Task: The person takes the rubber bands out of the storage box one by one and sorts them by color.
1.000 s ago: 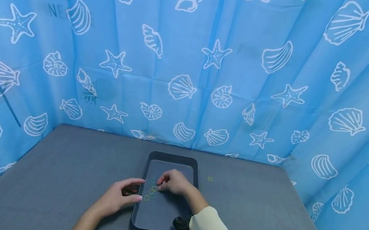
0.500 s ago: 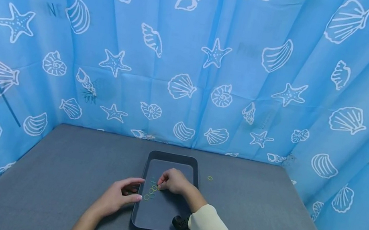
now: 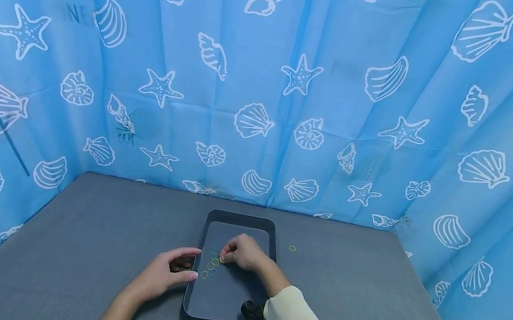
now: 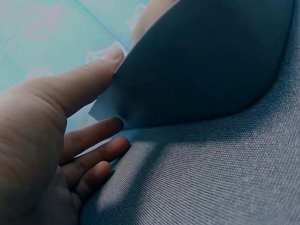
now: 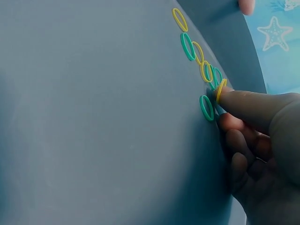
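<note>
A dark grey tray (image 3: 227,305) rests on the table, with several small yellow and green rubber bands along its left side. Over the tray, my right hand (image 3: 245,252) pinches a yellow rubber band (image 5: 221,90) between thumb and forefinger. Close around those fingertips lie a green band (image 5: 206,108) and a small overlapping cluster; farther along are another green band (image 5: 187,46) and a yellow one (image 5: 179,20). My left hand (image 3: 161,274) touches the tray's left rim with spread thumb and forefinger; in the left wrist view its other fingers lie loosely by the outer wall (image 4: 197,70).
One more yellow band (image 3: 292,248) lies on the grey cloth-covered table (image 3: 340,298), right of the tray. A blue curtain (image 3: 258,149) with white shell and starfish prints stands behind and at both sides. Each wrist wears a black device, such as the right one (image 3: 253,312).
My right fingertips have shifted slightly up and right, and the pinched yellow band now stands a little apart from the cluster. My left hand has stayed at the rim.
</note>
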Demonstrator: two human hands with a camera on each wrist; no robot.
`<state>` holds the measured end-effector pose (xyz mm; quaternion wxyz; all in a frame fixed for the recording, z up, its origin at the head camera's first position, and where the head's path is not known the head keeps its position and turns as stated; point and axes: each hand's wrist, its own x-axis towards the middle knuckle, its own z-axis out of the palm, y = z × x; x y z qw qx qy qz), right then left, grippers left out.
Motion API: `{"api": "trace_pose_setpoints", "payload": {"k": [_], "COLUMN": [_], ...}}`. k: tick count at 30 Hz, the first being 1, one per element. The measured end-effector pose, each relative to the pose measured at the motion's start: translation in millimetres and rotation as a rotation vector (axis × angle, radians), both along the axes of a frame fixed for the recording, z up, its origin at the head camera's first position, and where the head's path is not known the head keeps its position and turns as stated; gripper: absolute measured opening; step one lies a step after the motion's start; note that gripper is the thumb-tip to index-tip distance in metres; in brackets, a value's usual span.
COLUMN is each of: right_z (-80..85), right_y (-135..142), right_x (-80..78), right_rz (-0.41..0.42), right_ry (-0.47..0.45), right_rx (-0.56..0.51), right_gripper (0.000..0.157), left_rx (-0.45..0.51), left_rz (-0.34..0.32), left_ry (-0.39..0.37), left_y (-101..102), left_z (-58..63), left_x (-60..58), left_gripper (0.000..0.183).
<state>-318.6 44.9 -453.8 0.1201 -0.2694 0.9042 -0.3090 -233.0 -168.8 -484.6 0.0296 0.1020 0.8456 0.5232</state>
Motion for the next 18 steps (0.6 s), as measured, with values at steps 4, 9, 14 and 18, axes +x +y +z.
{"api": "trace_pose_setpoints", "payload": {"k": [4, 9, 14, 18], "right_z": [0.1, 1.1, 3.4, 9.7], "right_y": [1.2, 3.4, 6.3, 10.3], "right_x": [-0.6, -2.0, -3.8, -4.6], "right_rz": [-0.002, 0.004, -0.003, -0.005], "right_ry": [0.001, 0.004, 0.025, 0.070], "right_rx": [-0.001, -0.039, -0.077, -0.097], "right_gripper": [0.009, 0.009, 0.008, 0.007], "left_rx": [-0.007, -0.002, -0.001, -0.006], "left_rz": [-0.004, -0.009, -0.006, 0.004], "left_ry": [0.002, -0.001, -0.005, -0.011], "left_y": [-0.3, -1.0, -0.3, 0.6], "left_z": [0.5, -0.2, -0.2, 0.6], "left_x": [0.4, 0.2, 0.4, 1.2], "left_gripper": [0.049, 0.050, 0.050, 0.051]}}
